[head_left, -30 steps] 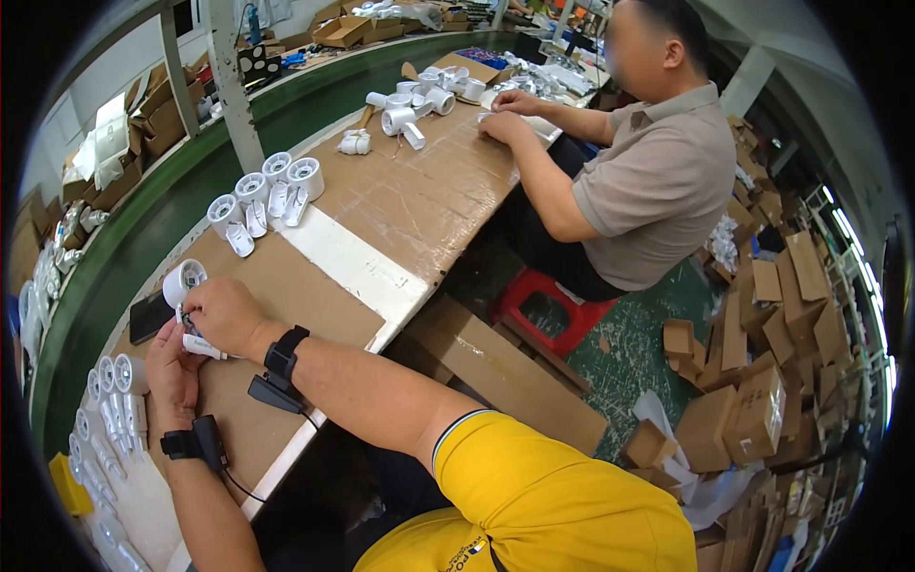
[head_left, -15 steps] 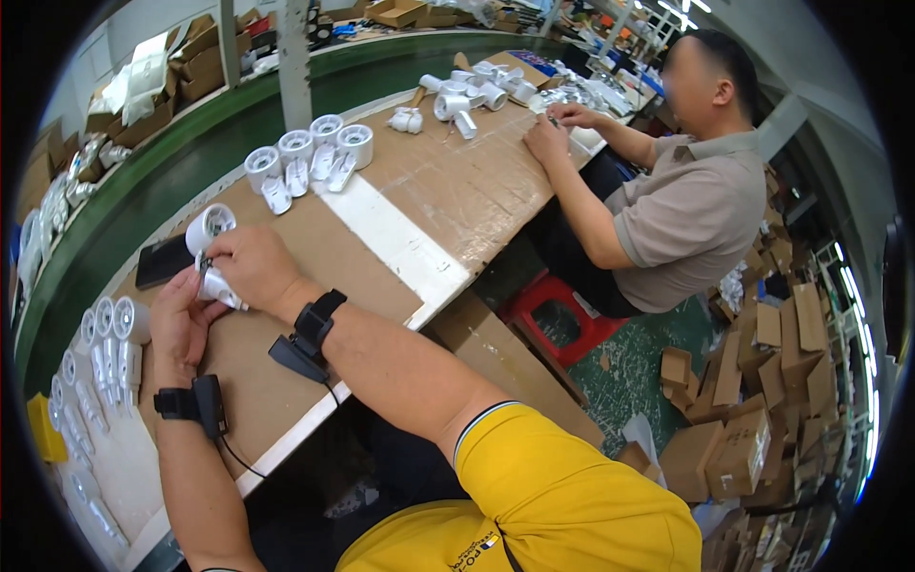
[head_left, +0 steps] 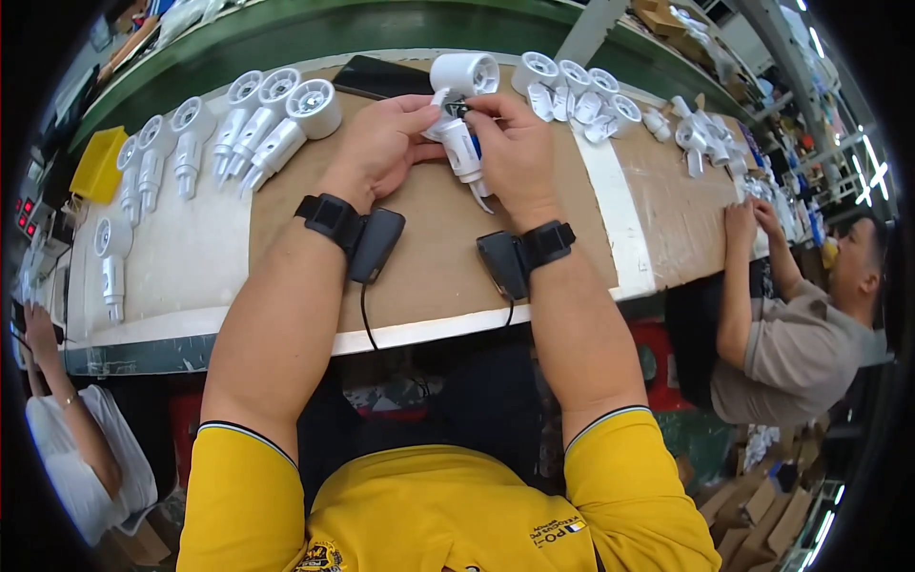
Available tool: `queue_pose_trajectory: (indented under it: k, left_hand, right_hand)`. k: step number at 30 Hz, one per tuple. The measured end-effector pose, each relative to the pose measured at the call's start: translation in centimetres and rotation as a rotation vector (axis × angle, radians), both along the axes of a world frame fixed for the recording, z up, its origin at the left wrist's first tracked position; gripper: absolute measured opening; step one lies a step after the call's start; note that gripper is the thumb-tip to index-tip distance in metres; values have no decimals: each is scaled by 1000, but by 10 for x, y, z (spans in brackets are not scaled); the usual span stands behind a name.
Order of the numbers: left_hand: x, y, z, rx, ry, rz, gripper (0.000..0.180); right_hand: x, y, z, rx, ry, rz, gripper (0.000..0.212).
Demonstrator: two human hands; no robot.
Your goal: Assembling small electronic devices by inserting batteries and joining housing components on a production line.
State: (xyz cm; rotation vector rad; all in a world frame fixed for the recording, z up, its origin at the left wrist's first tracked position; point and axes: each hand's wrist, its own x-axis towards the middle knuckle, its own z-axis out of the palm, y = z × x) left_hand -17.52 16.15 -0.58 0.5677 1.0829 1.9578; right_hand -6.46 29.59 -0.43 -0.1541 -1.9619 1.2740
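Observation:
Both my hands are together over the brown board, holding a white plastic handle part (head_left: pixel 461 157) with a small dark circuit board showing in its upper end. My left hand (head_left: pixel 386 143) pinches that upper end between thumb and fingers. From the other side, my right hand (head_left: pixel 515 153) closes on the part, fingertips at the circuit board; the fingers partly hide it. A white cylindrical housing (head_left: pixel 464 72) lies just beyond my hands. Beside it sits a flat black rectangular object (head_left: pixel 376 78). The handle part tilts downward toward me, a thin white tip at its lower end.
Several white cylinder-headed units with handles (head_left: pixel 278 143) stand in rows on the left, near a yellow bin (head_left: pixel 98 164). More white housings (head_left: pixel 575 81) and open shells are at the right. One co-worker (head_left: pixel 796 324) sits at right, another (head_left: pixel 91 448) at lower left. A green ledge (head_left: pixel 362 43) runs behind.
My view has swung to the left, so the table now lies straight ahead. Both hands still hold the white part; my right hand has moved from above it to its right side.

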Motion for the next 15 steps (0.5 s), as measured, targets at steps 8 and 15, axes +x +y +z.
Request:
queue_pose_trajectory:
  k: [8, 15]
  left_hand:
    - [-7, -9, -5, 22, -18, -24, 26]
    - [-3, -6, -1, 9, -37, 14, 23]
  right_hand:
    - [1, -8, 1, 120, 81, -60, 11]
    - [2, -7, 3, 221, 82, -113, 10]
